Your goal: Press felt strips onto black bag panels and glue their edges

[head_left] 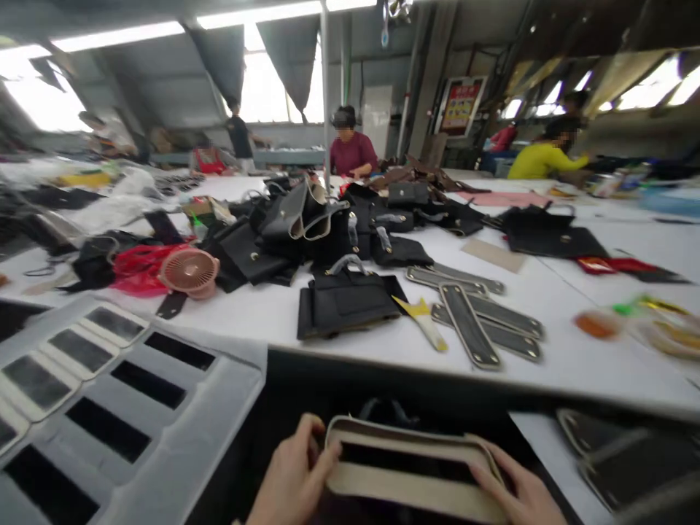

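Observation:
Low in the head view, my left hand [298,470] grips the left end of a beige-edged bag piece [405,483], its thumb on the front and fingers behind. At the right end, my right hand [517,485] closes on the same piece in a like way. The piece is a long rounded rectangle with a beige rim around a dark middle; its lower edge runs near the bottom of the view. Behind it, in the dark space before the table edge, a dark looped shape [386,410] is hard to make out.
A white table [328,350] bears a black bag [350,302], grey strips with light edges [469,324], a yellow-and-white object [424,321], piled black bags [289,215] and a pink fan [191,271]. Panels lie on a grey sheet [158,430] at left. Several people sit or stand farther back.

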Demonstrator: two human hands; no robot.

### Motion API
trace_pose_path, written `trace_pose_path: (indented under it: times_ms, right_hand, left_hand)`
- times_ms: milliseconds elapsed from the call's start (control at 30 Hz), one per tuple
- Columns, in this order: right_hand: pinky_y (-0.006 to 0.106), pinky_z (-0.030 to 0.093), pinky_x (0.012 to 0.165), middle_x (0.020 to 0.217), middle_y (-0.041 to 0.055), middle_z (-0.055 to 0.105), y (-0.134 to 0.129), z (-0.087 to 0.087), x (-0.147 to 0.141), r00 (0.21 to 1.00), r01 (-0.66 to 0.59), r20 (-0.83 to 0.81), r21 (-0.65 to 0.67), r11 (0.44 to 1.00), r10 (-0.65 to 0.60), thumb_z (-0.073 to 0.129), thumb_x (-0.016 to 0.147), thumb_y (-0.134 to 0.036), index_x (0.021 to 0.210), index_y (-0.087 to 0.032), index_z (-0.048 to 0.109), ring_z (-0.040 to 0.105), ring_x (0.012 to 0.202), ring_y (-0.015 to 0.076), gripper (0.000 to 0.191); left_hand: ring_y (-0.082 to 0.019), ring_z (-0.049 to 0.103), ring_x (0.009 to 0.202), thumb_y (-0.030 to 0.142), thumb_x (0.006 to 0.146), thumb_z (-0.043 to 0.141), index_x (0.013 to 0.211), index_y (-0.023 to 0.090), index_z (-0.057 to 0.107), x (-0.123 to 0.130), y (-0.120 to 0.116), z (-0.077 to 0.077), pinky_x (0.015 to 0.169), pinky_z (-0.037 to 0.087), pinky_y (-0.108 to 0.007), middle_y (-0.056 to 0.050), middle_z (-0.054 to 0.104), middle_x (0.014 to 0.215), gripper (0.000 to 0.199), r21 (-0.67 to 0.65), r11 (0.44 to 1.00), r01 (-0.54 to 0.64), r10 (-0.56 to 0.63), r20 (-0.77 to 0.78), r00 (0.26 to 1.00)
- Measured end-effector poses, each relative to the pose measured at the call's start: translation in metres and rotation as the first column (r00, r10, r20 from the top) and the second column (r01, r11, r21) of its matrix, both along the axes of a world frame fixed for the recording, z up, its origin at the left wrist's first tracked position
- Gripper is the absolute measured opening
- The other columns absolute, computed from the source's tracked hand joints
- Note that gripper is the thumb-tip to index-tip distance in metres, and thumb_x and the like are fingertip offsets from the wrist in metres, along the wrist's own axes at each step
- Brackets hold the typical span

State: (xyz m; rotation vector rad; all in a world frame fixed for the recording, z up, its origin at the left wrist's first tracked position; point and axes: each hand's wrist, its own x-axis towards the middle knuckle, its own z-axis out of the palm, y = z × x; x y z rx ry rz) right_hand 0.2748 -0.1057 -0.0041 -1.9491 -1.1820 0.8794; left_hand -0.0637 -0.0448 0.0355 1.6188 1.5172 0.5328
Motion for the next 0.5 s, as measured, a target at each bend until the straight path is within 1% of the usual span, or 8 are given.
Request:
trace_pose_path:
  times_ms: [33, 100, 133, 200, 267, 333, 400, 500]
  right_hand:
    - [0.033, 0.051, 0.085, 0.104, 0.0034, 0.073, -0.01, 0.002, -0.004, 0.995, 0.052, -0.083, -0.005, 0.999, -0.053, 0.068, 0.067, -0.058, 0.103, -0.025, 0.072, 0.064, 0.103, 0.0321, 0.049]
    - [0.031, 0.049, 0.084, 0.101, 0.0055, 0.072, -0.024, 0.008, -0.015, 0.981, 0.083, -0.175, -0.009, 0.996, -0.083, 0.061, 0.076, -0.059, 0.107, -0.019, 0.069, 0.063, 0.1, 0.0303, 0.051]
    - [0.029, 0.049, 0.078, 0.095, 0.0057, 0.072, -0.027, 0.01, -0.021, 0.975, 0.106, -0.196, -0.015, 0.994, -0.107, 0.055, 0.081, -0.059, 0.103, -0.017, 0.069, 0.063, 0.093, 0.0286, 0.05]
    - [0.026, 0.046, 0.069, 0.08, 0.0042, 0.068, -0.029, 0.013, -0.031, 0.975, 0.145, -0.168, -0.012, 0.989, -0.145, 0.047, 0.086, -0.058, 0.09, -0.015, 0.068, 0.061, 0.08, 0.0236, 0.048]
    - [0.024, 0.04, 0.06, 0.068, 0.0011, 0.059, -0.028, 0.013, -0.036, 0.978, 0.173, -0.118, -0.006, 0.985, -0.173, 0.046, 0.087, -0.057, 0.077, -0.015, 0.063, 0.054, 0.068, 0.0183, 0.047]
    - [0.023, 0.034, 0.055, 0.061, -0.0015, 0.05, -0.027, 0.011, -0.035, 0.98, 0.184, -0.084, 0.003, 0.983, -0.183, 0.048, 0.086, -0.057, 0.069, -0.016, 0.058, 0.046, 0.062, 0.0148, 0.045]
    - [0.023, 0.031, 0.054, 0.059, -0.0028, 0.044, -0.026, 0.009, -0.032, 0.983, 0.173, -0.065, 0.009, 0.985, -0.172, 0.047, 0.087, -0.057, 0.065, -0.017, 0.053, 0.041, 0.06, 0.0131, 0.046]
    - [0.024, 0.027, 0.052, 0.058, -0.0038, 0.038, -0.025, 0.007, -0.029, 0.987, 0.155, -0.035, 0.004, 0.988, -0.155, 0.041, 0.089, -0.058, 0.063, -0.018, 0.045, 0.037, 0.058, 0.0121, 0.048]
  left_hand:
    - [-0.019, 0.06, 0.066, 0.058, 0.087, 0.047, 0.104, 0.023, 0.056, 0.0, -0.003, 0.001, 0.064, 0.042, -0.027, 0.0, 0.062, 0.07, 0.041, -0.011, 0.999, 0.046, -0.046, 0.006, 0.999]
    - [-0.018, 0.06, 0.064, 0.061, 0.086, 0.045, 0.11, 0.021, 0.053, -0.004, 0.0, -0.001, 0.061, 0.043, -0.025, -0.001, 0.065, 0.077, 0.047, -0.095, 0.992, 0.086, -0.082, 0.038, 0.996]
    - [-0.019, 0.06, 0.065, 0.063, 0.085, 0.045, 0.114, 0.02, 0.051, -0.006, 0.003, -0.004, 0.063, 0.044, -0.026, -0.001, 0.065, 0.077, 0.053, -0.131, 0.985, 0.109, -0.103, 0.053, 0.993]
    - [-0.02, 0.06, 0.063, 0.068, 0.085, 0.035, 0.121, 0.018, 0.048, -0.012, 0.01, -0.01, 0.063, 0.046, -0.026, 0.002, 0.061, 0.065, 0.063, -0.169, 0.977, 0.129, -0.116, 0.082, 0.99]
    - [-0.02, 0.06, 0.063, 0.071, 0.082, 0.038, 0.121, 0.019, 0.051, -0.013, 0.017, -0.012, 0.064, 0.046, -0.026, 0.002, 0.062, 0.067, 0.066, -0.154, 0.978, 0.141, -0.142, 0.006, 0.99]
    - [-0.019, 0.061, 0.063, 0.07, 0.079, 0.045, 0.116, 0.022, 0.055, -0.008, 0.023, -0.01, 0.063, 0.044, -0.025, 0.003, 0.064, 0.07, 0.062, -0.1, 0.981, 0.166, -0.179, -0.141, 0.974]
    - [-0.019, 0.062, 0.065, 0.066, 0.081, 0.045, 0.11, 0.025, 0.059, 0.0, 0.03, -0.004, 0.062, 0.042, -0.025, 0.003, 0.063, 0.067, 0.052, -0.048, 0.98, 0.195, -0.2, -0.277, 0.94]
    - [-0.019, 0.066, 0.074, 0.056, 0.086, 0.04, 0.099, 0.027, 0.064, 0.009, 0.039, 0.0, 0.065, 0.043, -0.024, 0.003, 0.069, 0.073, 0.04, -0.017, 0.972, 0.234, -0.225, -0.356, 0.907]
